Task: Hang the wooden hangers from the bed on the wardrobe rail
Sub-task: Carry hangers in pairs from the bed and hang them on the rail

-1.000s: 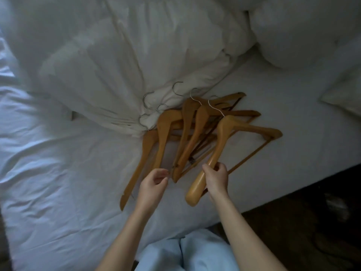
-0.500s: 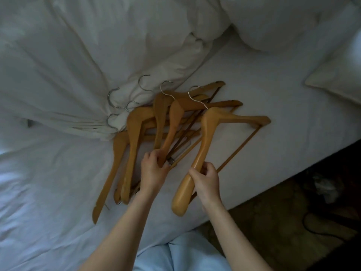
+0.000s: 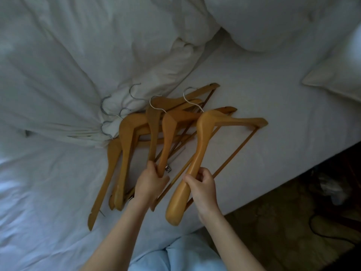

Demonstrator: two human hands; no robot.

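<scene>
Several wooden hangers with metal hooks lie fanned on the white bed sheet [image 3: 254, 90], hooks pointing toward the duvet. My right hand [image 3: 202, 185] is shut on the near arm of the rightmost hanger [image 3: 203, 141], a thick one with a trouser bar. My left hand [image 3: 151, 181] grips the lower ends of two hangers [image 3: 167, 141] in the middle of the pile. Two more hangers [image 3: 125, 153] lie flat to the left, untouched. The wardrobe rail is out of view.
A bunched white duvet [image 3: 78, 65] fills the left and top. Pillows [image 3: 336, 75] sit at the right. The bed edge runs diagonally at lower right, with dark patterned floor [image 3: 283, 227] and a cable beyond it. My light blue trousers show at the bottom.
My left hand went from open above the pile to closed around the middle hangers' ends. My right hand kept its hold on the rightmost hanger. The view shifted right.
</scene>
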